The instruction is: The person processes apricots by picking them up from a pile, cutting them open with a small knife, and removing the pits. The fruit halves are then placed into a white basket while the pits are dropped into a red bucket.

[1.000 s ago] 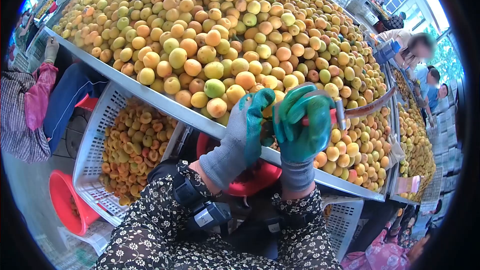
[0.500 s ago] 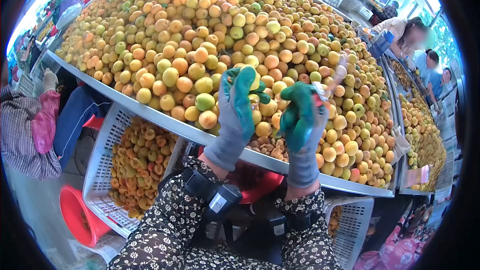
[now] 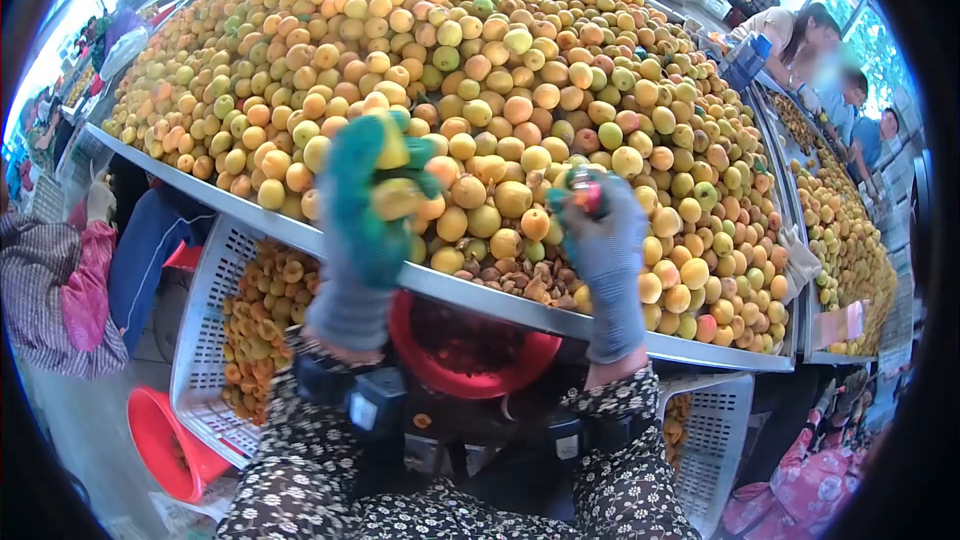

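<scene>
Pinching fruit [image 3: 393, 148] in left hand [image 3: 368, 202], right hand [image 3: 606, 235] clasping red tool [image 3: 593, 200], piled apricots [image 3: 517, 110] beyond

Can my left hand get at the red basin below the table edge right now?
Probably yes: your left hand would need to draw back over the metal table edge, but nothing seems to block the red basin below.

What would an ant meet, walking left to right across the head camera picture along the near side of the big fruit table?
A co-worker's pink sleeve → red bucket → left gloved hand → red basin → right gloved hand → right-hand white crate → pink flowered clothing.
</scene>
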The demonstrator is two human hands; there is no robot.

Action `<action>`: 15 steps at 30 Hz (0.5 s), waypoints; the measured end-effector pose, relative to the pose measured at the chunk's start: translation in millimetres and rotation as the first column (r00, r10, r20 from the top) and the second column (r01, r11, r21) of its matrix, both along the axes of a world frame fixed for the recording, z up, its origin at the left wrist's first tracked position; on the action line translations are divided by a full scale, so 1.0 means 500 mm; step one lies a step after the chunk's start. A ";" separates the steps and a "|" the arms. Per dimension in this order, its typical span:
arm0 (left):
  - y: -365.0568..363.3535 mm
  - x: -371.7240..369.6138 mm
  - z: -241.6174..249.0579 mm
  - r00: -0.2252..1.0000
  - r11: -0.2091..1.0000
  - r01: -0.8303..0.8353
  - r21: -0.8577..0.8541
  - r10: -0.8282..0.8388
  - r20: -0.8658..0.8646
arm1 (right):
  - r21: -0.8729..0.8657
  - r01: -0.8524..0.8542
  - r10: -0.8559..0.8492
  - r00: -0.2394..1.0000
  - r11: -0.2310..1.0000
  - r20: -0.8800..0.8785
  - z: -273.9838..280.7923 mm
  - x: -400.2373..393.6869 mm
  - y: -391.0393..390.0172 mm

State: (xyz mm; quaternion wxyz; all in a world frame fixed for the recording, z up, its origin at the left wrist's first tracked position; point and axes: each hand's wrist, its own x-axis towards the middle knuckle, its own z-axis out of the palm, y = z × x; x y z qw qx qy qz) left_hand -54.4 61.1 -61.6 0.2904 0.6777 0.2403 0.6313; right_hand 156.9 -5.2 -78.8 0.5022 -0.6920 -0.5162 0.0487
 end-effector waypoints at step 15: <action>-0.098 0.041 0.001 0.766 0.458 0.622 -0.635 -0.526 0.370 | -0.038 -0.419 0.349 0.800 0.907 -0.488 0.062 0.013 -0.067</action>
